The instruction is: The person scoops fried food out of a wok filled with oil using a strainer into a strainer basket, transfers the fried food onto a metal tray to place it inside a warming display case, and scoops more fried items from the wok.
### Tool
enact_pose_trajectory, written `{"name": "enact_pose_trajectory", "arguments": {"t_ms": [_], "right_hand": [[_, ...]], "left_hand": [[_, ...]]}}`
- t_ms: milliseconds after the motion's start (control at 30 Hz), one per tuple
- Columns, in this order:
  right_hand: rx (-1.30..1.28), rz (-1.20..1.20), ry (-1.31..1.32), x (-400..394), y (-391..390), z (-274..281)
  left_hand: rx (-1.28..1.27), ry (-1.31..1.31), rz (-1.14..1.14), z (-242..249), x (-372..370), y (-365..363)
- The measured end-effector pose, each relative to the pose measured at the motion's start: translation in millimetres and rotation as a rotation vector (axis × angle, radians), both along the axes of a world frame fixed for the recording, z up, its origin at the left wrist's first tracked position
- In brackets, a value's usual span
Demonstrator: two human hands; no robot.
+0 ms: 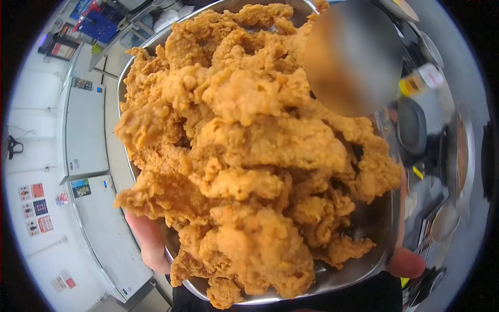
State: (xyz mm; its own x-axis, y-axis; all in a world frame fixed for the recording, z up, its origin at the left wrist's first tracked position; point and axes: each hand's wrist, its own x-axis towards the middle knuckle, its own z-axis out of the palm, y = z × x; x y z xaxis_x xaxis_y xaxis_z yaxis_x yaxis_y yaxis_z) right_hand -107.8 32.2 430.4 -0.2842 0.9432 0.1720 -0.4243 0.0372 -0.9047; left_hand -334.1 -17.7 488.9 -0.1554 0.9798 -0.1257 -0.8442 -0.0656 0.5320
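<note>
A metal tray (364, 270) fills the middle of the frame, heaped high with pieces of fried chicken (249, 156) that spill over its near edge. The left hand (148, 242) shows at the lower left, its grip clamped on the tray's edge, fingers partly hidden under the food. The right hand (405, 262) shows at the lower right, only a thumb visible, its grip pressed on the tray's corner. Behind, at the left of the frame, stand white cabinets (86, 130), and posters (36, 208) hang on the wall.
</note>
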Motion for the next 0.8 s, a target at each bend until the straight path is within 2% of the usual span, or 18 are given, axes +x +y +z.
{"name": "enact_pose_trajectory", "arguments": {"t_ms": [200,333,433,533,667,767,800], "right_hand": [[-0.057,0.165,-0.102,-60,169,-6],[-0.177,0.3,-0.229,-132,292,-28],[-0.486,0.632,0.075,-186,380,-48],[-0.487,0.428,-0.112,-259,448,-56],[-0.532,0.269,-0.067,-305,556,-74],[-0.535,0.174,-0.015,-328,670,-78],[-0.543,0.132,0.005,-332,704,-75]], "left_hand": [[-0.103,0.084,0.146,-8,-71,142],[-0.214,0.248,0.03,-54,-154,253],[-0.247,0.31,0.016,-83,-199,335],[-0.198,0.258,-0.05,-116,-257,418],[-0.227,0.295,-0.208,-122,-309,552],[-0.305,0.356,-0.298,-129,-339,694],[-0.258,0.422,-0.366,-119,-346,738]]}}
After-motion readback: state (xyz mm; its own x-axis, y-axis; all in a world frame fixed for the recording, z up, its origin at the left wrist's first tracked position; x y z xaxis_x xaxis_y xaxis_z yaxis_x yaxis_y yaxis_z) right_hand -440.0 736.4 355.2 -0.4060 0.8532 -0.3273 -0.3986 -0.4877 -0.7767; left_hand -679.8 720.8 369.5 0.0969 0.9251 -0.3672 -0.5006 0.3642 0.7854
